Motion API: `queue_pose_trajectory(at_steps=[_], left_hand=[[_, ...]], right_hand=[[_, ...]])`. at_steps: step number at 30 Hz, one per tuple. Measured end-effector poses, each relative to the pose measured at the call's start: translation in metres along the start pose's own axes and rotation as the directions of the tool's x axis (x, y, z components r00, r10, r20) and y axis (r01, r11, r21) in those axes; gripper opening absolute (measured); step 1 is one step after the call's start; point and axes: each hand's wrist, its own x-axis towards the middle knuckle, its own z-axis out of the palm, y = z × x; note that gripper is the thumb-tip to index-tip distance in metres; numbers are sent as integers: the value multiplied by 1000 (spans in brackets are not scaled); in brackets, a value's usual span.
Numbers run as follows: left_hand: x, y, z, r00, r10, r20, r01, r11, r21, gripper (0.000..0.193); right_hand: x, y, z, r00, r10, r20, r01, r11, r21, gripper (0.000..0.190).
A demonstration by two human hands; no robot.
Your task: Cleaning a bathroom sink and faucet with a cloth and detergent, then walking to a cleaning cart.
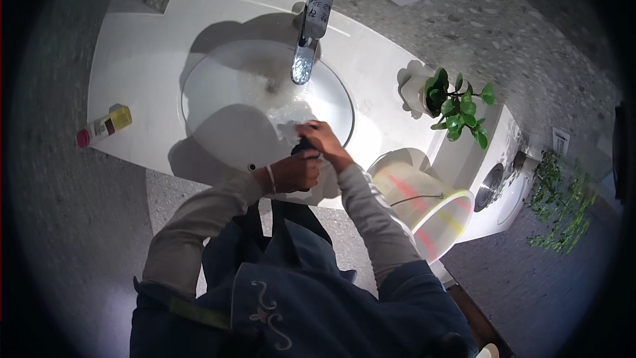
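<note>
Over the near right rim of a white washbasin point(223, 134), both my hands are close together on a small dark item point(302, 146), possibly a cloth; most of it is hidden by my fingers. My left hand point(294, 173), with a pale band at the wrist, is curled into a fist around its near part. Just beyond it, my right hand point(320, 139) grips the far part, its fingertips blurred. A chrome faucet point(309, 40) stands at the back, and water splashes in the bowl below its spout. A brownish-grey smudge of dirt point(272, 84) shows in the basin.
A yellow bottle with a pink cap point(104, 127) lies at the left counter edge. To the right are a potted plant point(459, 107) and a whitish plastic bucket point(412, 189) with a wire handle, mouth towards me. More greenery point(559, 209) is farther right.
</note>
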Motion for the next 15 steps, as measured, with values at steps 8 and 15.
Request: queue_pose_trajectory(at_steps=[8, 15], left_hand=[[62, -3, -70, 690, -472, -549, 537, 842, -49, 65], [42, 9, -43, 660, -655, -367, 598, 754, -271, 72]], right_hand=[[8, -95, -75, 731, -438, -524, 480, 875, -62, 53], [154, -107, -69, 279, -906, -318, 230, 385, -894, 50]])
